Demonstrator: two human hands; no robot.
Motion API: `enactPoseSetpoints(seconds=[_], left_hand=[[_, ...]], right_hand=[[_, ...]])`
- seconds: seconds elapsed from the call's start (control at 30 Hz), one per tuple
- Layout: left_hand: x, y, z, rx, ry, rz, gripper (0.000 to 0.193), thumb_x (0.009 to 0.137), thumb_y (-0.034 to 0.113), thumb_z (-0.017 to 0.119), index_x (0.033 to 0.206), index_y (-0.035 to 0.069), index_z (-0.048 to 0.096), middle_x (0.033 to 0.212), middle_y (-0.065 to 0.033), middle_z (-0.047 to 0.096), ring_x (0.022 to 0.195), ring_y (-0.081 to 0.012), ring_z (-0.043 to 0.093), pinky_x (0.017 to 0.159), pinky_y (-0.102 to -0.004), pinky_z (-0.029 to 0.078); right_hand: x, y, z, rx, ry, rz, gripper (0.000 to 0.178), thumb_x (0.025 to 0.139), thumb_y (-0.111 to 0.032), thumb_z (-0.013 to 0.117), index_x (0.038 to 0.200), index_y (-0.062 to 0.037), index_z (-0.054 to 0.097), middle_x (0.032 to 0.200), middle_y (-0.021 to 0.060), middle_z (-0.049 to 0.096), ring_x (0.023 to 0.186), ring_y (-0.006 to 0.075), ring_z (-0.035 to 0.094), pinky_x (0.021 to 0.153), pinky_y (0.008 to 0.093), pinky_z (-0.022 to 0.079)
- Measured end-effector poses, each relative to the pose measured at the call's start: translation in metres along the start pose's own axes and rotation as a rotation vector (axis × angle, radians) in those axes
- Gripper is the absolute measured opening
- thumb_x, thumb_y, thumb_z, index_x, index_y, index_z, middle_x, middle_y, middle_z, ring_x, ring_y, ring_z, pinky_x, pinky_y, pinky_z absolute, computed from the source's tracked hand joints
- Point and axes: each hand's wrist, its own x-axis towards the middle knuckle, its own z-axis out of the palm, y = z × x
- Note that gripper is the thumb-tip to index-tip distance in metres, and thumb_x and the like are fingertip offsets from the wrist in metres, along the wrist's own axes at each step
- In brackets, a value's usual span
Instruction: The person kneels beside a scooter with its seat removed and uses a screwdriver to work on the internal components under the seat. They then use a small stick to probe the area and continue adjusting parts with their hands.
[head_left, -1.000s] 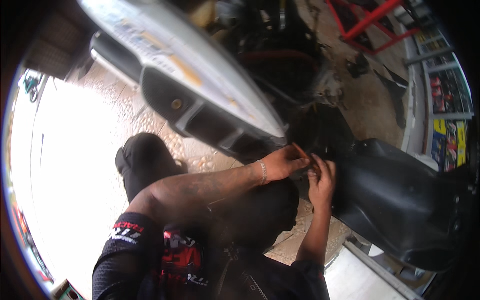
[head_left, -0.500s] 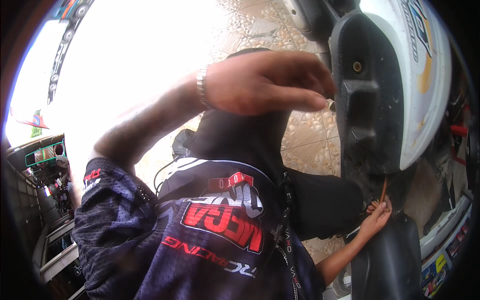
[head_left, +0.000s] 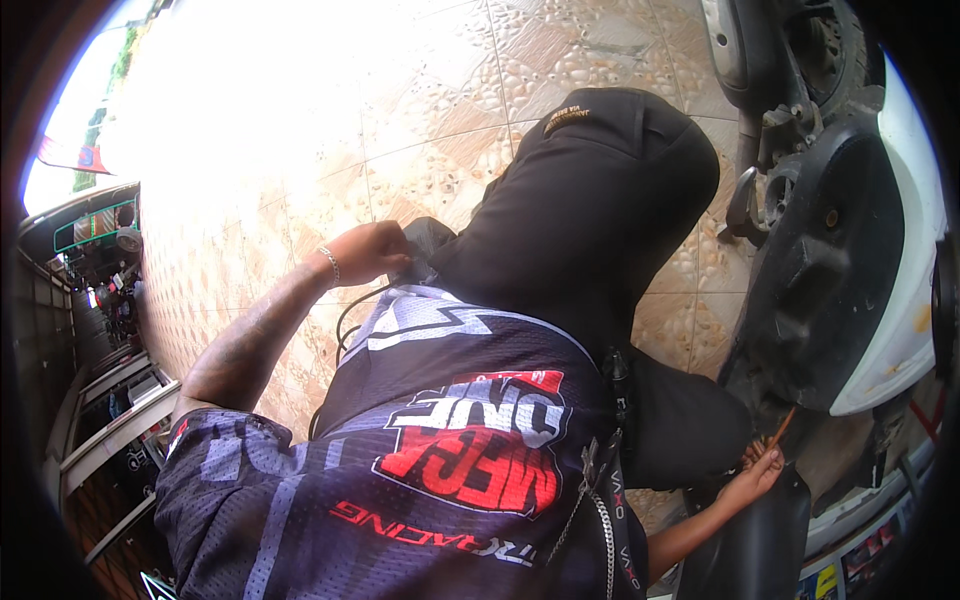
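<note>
While the right hand (head_left: 755, 480) pinches a thin orange-brown stick (head_left: 784, 428) between thumb and fingers, at the near right, the left hand (head_left: 365, 252) hangs curled beside a dark pouch (head_left: 427, 245) at the hip — whether its hidden fingertips grip anything, one cannot tell. The stick slants up from the fingers toward the near end of a scooter's white panel (head_left: 900, 345), just right of a black-trousered knee (head_left: 685, 420). Left of that panel runs a black footboard (head_left: 830, 270); beyond the legs spreads a patterned tile floor (head_left: 430, 170) — glaringly bright at far left.
</note>
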Motion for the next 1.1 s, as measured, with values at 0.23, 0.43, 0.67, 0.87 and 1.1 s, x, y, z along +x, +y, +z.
enactPoseSetpoints(seconds=[0.23,0.43,0.67,0.87,1.1], left_hand=[[-0.009,-0.025,0.011,0.096,-0.086,0.008,0.031,0.087,0.028,0.073,0.099,0.0,0.069,0.093,-0.0136,0.073,0.089,-0.0238,0.07,0.079,-0.0351,0.054],[-0.011,-0.022,0.024,-0.015,0.019,-0.048,0.029,0.086,0.026,0.073,0.097,0.0,0.072,0.091,-0.0135,0.074,0.082,-0.0218,0.071,0.076,-0.0344,0.054],[-0.006,-0.021,0.028,0.243,0.015,0.13,0.025,0.085,0.02,0.074,0.094,-0.002,0.072,0.088,-0.0131,0.075,0.08,-0.0192,0.07,0.074,-0.0334,0.055],[0.002,-0.044,0.038,-0.034,0.091,0.022,0.025,0.083,0.023,0.072,0.085,-0.002,0.072,0.077,-0.0132,0.071,0.068,-0.0176,0.065,0.065,-0.0328,0.051],[0.012,-0.066,0.042,-0.18,0.075,0.046,0.03,0.083,0.022,0.072,0.067,-0.001,0.063,0.06,-0.0044,0.059,0.058,-0.0108,0.054,0.054,-0.0322,0.04]], right_hand=[[0.001,0.0,-0.004,-0.018,-0.046,0.001,0.04,0.106,-0.039,0.049,0.119,-0.002,0.055,0.096,0.0098,0.065,0.079,0.0156,0.062,0.068,0.0268,0.048],[0.001,0.004,-0.002,-0.031,-0.017,-0.028,0.038,0.106,-0.038,0.049,0.118,-0.0023,0.058,0.096,0.0095,0.065,0.079,0.0154,0.062,0.068,0.0273,0.048],[-0.001,0.008,0.001,-0.02,0.021,-0.044,0.034,0.106,-0.032,0.049,0.117,-0.0002,0.057,0.094,0.0104,0.067,0.077,0.0151,0.064,0.068,0.0273,0.051],[-0.006,0.011,0.012,0.085,0.123,-0.031,0.033,0.106,-0.03,0.05,0.111,0.0012,0.06,0.084,0.0086,0.066,0.066,0.0121,0.062,0.059,0.0244,0.05],[-0.001,0.016,0.019,0.209,0.079,0.053,0.034,0.106,-0.033,0.05,0.105,-0.0006,0.062,0.081,0.0057,0.066,0.063,0.0076,0.058,0.057,0.0222,0.047]])
